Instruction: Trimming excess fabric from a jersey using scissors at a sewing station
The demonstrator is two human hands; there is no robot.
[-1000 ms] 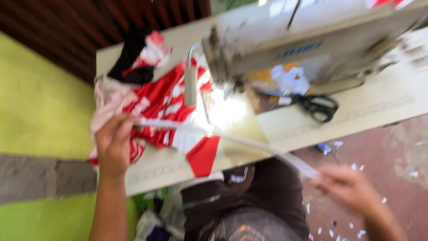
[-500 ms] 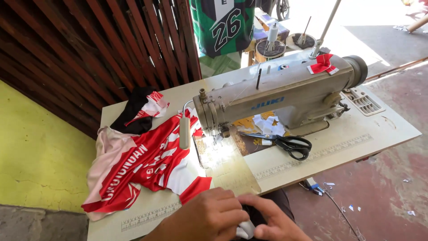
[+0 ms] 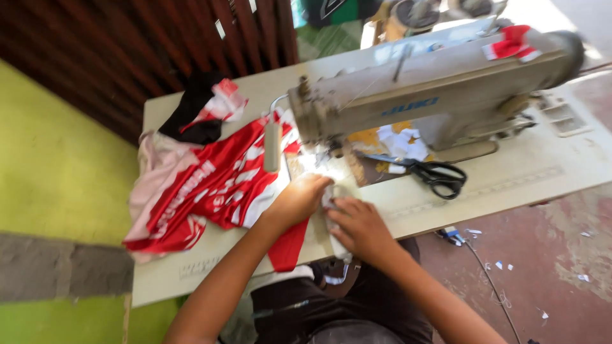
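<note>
A pale sewing table (image 3: 503, 185) carries a beige sewing machine (image 3: 433, 95), black-handled scissors (image 3: 437, 175) near its base, a red-and-white jersey (image 3: 204, 191) spread at the left, and a black cloth (image 3: 191, 114) behind it.

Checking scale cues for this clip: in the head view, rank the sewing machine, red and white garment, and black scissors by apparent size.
1. sewing machine
2. red and white garment, close to the machine, so unsure
3. black scissors

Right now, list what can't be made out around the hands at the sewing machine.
Head view only:
- Needle area: washed out by lamp glare under the sewing machine.
- White strip: mostly covered by the left hand and right hand.
- Red garment: motion-blurred, its print unreadable.
- Scissors: blade tips hidden under scraps.
- Thread stand: cut off by the top edge.
</note>
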